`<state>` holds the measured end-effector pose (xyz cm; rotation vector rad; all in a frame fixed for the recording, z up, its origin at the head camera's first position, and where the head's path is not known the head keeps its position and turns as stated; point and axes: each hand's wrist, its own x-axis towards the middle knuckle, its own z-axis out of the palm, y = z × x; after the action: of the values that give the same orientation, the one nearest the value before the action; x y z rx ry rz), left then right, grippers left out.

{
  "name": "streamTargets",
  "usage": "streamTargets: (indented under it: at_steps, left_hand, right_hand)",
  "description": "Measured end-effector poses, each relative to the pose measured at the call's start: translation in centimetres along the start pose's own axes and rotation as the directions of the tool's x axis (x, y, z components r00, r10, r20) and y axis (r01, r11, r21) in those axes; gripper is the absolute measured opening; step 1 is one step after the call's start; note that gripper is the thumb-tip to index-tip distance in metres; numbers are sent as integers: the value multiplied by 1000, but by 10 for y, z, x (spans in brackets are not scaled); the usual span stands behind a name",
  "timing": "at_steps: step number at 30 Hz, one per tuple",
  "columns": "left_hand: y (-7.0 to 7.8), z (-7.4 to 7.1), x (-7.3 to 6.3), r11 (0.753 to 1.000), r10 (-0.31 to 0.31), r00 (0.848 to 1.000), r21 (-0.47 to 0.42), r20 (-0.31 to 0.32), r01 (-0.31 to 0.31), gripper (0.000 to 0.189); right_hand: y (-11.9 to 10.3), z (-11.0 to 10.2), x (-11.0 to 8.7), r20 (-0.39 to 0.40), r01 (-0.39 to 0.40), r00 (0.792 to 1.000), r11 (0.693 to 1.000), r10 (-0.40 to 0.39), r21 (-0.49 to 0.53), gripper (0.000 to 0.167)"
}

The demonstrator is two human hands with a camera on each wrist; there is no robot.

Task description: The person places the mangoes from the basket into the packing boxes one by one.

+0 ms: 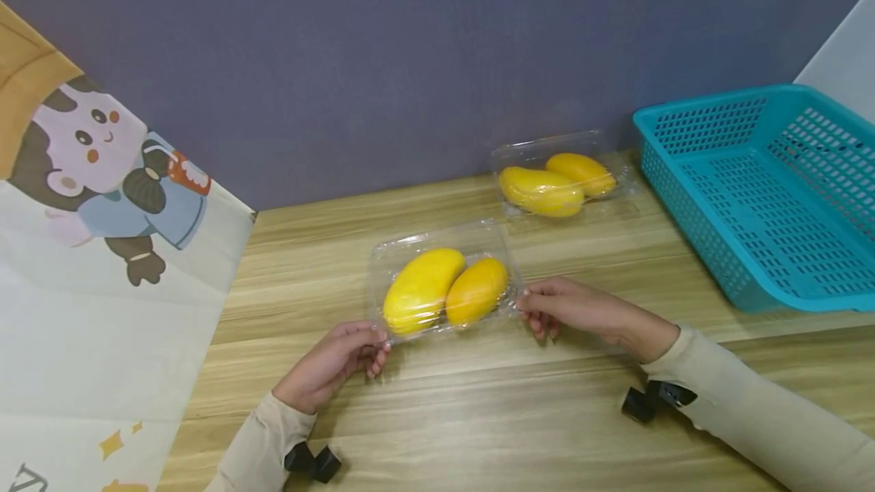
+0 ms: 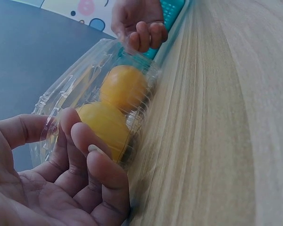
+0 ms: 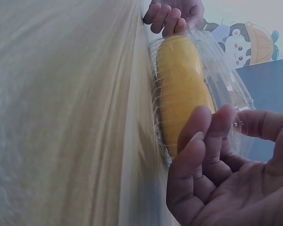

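Note:
In the head view, a clear plastic clamshell box [image 1: 437, 238] with two yellow mangoes [image 1: 422, 291] inside is in the middle of the wooden table. My left hand [image 1: 342, 361] pinches its near left corner between thumb and fingers. At the near right corner, my right hand [image 1: 581, 316] pinches the rim in the same way. Both wrist views show the thumb and fingertips on the clear plastic edge, the other fingers curled beneath. The mangoes [image 2: 104, 125] lie side by side behind the plastic. Whether the box's underside touches the table is hard to tell.
A second clear box [image 1: 547, 146] holding two mangoes [image 1: 543, 190] stands farther back by the dark wall [image 1: 383, 74]. A turquoise plastic basket [image 1: 704, 249] is at the right. A cartoon-printed white panel [image 1: 82, 310] borders the left side of the wooden table [image 1: 465, 424].

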<state>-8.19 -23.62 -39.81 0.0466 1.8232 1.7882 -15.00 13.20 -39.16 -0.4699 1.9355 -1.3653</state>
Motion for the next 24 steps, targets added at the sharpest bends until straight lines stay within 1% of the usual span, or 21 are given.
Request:
streamTargets:
  at_steps: [19,24]
  left_hand:
    - [1,1,1,1000,-17,1000,10,-13,17,19]
    - [1,1,0,1000,-23,1000,5,-20,24,19]
  right_hand:
    - [0,0,0,-15,-12,1000,1000,13,11,30]
    - [-2,0,-1,-3,-3,1000,1000,3,5,30]
